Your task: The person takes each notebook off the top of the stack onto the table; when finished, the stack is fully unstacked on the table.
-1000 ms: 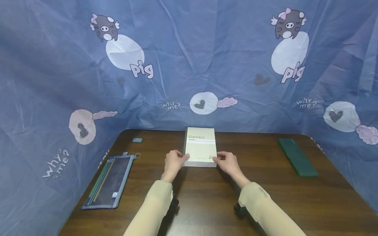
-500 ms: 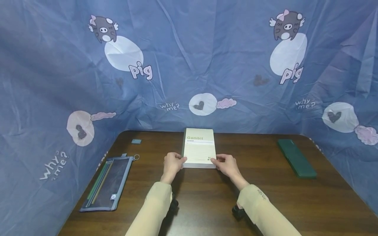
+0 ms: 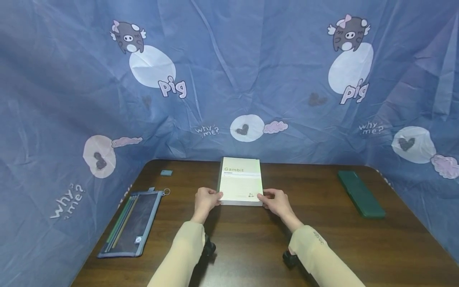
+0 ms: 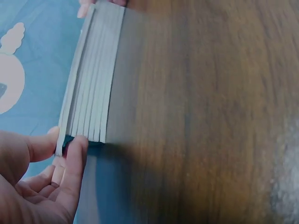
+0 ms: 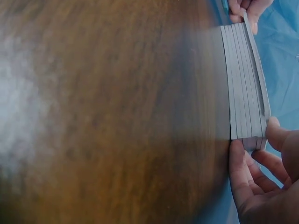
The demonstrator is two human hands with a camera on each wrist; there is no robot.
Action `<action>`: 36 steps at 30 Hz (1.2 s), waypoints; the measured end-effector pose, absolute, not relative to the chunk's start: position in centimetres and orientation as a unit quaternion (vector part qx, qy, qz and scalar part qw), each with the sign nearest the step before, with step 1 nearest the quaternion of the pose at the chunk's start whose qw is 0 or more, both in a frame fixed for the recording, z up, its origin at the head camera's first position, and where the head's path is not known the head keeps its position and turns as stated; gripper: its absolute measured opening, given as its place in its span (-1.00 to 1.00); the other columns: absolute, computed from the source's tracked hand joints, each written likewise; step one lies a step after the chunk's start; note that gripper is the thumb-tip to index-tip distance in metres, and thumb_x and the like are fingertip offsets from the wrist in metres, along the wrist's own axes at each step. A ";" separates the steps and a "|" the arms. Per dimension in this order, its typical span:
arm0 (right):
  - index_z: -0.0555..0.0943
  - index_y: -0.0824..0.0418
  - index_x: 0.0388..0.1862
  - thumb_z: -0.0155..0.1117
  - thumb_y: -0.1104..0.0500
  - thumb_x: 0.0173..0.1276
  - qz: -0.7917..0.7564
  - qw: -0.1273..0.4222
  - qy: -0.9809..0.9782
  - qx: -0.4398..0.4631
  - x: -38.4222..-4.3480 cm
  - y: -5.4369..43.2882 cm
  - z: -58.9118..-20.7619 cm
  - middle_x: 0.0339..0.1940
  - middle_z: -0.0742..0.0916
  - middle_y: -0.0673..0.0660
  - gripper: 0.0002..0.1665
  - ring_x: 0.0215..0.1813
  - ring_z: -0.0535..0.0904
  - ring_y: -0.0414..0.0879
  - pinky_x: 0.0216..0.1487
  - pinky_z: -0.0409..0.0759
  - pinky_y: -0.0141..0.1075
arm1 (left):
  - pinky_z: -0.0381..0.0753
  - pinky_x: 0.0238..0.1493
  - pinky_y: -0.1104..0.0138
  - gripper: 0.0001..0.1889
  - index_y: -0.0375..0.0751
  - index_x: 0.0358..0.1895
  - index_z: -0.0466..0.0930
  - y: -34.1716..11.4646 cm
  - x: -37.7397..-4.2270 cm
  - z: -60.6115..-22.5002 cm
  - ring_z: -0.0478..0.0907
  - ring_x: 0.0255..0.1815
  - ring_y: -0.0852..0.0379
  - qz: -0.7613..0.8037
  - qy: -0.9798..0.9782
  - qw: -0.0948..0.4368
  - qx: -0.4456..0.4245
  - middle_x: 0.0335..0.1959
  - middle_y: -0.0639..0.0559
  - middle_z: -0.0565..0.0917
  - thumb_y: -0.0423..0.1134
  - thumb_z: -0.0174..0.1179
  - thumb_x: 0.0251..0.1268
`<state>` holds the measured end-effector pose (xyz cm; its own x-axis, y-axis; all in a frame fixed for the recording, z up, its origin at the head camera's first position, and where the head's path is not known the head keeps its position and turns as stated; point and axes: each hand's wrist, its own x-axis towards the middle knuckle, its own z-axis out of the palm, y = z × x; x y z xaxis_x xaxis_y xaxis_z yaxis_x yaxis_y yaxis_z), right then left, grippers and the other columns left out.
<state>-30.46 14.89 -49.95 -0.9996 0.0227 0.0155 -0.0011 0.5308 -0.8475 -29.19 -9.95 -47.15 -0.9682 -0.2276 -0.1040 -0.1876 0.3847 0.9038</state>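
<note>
A cream-covered notebook printed "Gambit" (image 3: 241,181) lies on top of a stack of several notebooks (image 4: 96,79) at the table's far middle. My left hand (image 3: 206,201) pinches the top notebook's near left corner, thumb on the cover. In the left wrist view that corner juts out past the notebooks below, with a small gap under it, and a fingertip touches the stack's side. My right hand (image 3: 278,202) holds the near right corner. Its thumb is at the top notebook's edge and its fingers lie against the stack's side (image 5: 241,84).
On the left lies a blue-edged mesh pencil pouch (image 3: 145,229) with several pencils inside. Behind it sits a small blue block (image 3: 166,173). A dark green flat case (image 3: 361,194) lies at the right. A blue printed curtain (image 3: 305,131) hangs behind the brown table (image 3: 244,247).
The top notebook has shifted slightly left over the stack along with my left hand. My right hand stays at the near right corner.
</note>
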 end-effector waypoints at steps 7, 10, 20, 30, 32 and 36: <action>0.64 0.41 0.11 0.45 0.15 0.31 0.483 0.006 -0.876 -0.007 -30.6 14.9 -49.9 -0.29 0.75 0.20 -0.52 -0.40 0.67 -0.11 -0.31 0.70 -0.26 | 0.71 -0.20 0.26 -0.71 -0.64 -0.02 0.55 -11.5 -29.2 -47.1 0.74 -0.34 -0.02 -0.592 -0.792 0.007 0.150 -0.26 -0.34 0.68 -0.43 0.25 0.32; 0.63 0.41 0.11 0.45 0.15 0.31 0.481 0.001 -0.877 -0.009 -30.7 15.0 -49.9 -0.31 0.75 0.18 -0.52 -0.40 0.67 -0.11 -0.31 0.70 -0.26 | 0.70 -0.20 0.30 -0.70 -0.64 0.04 0.52 -12.4 -29.3 -47.2 0.74 -0.28 -0.04 -0.612 -0.775 -0.002 0.158 -0.20 -0.37 0.67 -0.43 0.20 0.37; 0.65 0.40 0.09 0.44 0.12 0.32 0.471 0.003 -0.882 -0.008 -30.9 15.1 -49.9 -0.37 0.75 0.15 -0.53 -0.42 0.68 -0.11 -0.33 0.69 -0.25 | 0.69 -0.16 0.31 -0.62 -0.63 0.18 0.43 -16.2 -29.3 -46.7 0.72 -0.21 -0.05 -0.631 -0.755 0.011 0.179 -0.07 -0.39 0.61 -0.41 0.14 0.42; 0.64 0.41 0.10 0.43 0.11 0.32 0.461 0.005 -0.888 -0.004 -30.5 15.0 -49.8 -0.39 0.75 0.14 -0.51 -0.42 0.68 -0.11 -0.33 0.68 -0.26 | 0.68 -0.26 0.42 -0.57 -0.69 0.24 0.35 -19.7 -29.2 -47.1 0.66 -0.41 0.19 -0.663 -0.721 0.011 0.199 -0.05 -0.39 0.56 -0.46 0.11 0.43; 0.64 0.40 0.11 0.43 0.11 0.32 0.460 0.004 -0.888 -0.003 -30.4 14.9 -49.8 -0.39 0.76 0.14 -0.51 -0.42 0.68 -0.12 -0.33 0.67 -0.26 | 0.67 -0.28 0.43 -0.56 -0.69 0.25 0.33 -20.3 -29.1 -47.1 0.64 -0.44 0.21 -0.661 -0.722 0.011 0.204 -0.06 -0.37 0.55 -0.46 0.11 0.43; 0.64 0.40 0.11 0.43 0.11 0.33 0.458 0.005 -0.889 0.000 -30.5 14.9 -49.7 -0.38 0.76 0.14 -0.51 -0.42 0.69 -0.11 -0.34 0.66 -0.26 | 0.67 -0.27 0.42 -0.57 -0.70 0.25 0.33 -21.3 -29.1 -47.5 0.63 -0.44 0.21 -0.653 -0.727 0.015 0.209 -0.09 -0.35 0.55 -0.47 0.09 0.44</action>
